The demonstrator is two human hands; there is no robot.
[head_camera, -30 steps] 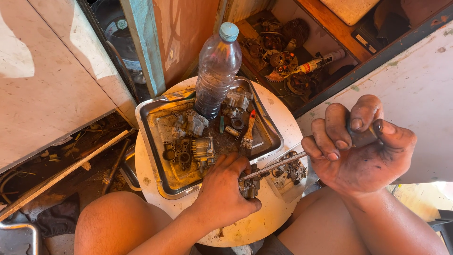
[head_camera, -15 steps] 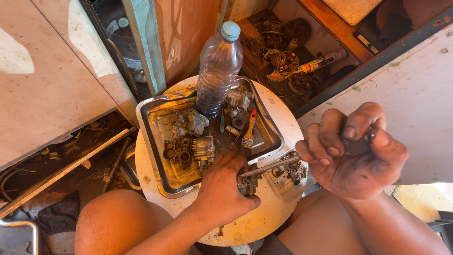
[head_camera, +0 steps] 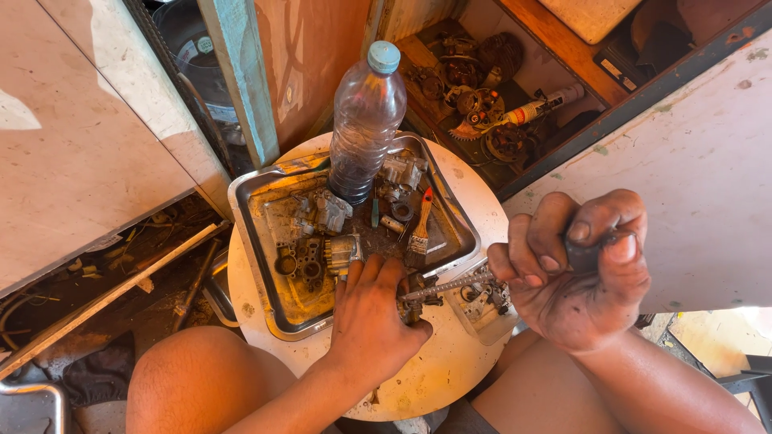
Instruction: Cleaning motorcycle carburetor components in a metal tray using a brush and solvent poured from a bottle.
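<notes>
Slippage looks the likeliest trouble: the right hand (head_camera: 583, 273), fingers curled tight round a dark handle, drives a long shaft (head_camera: 450, 284) into the small metal part (head_camera: 418, 291) that the left hand (head_camera: 371, 321) pins flat-fingered on the stool (head_camera: 434, 378), and with greasy fingers the tip could skid off into the left fingers or knock the part off the rim. Room is scant: the tray (head_camera: 257, 241) of pieces and the upright bottle (head_camera: 366, 120) crowd the far side, walls close in left and right, and only the near rim by the knees lies open.
</notes>
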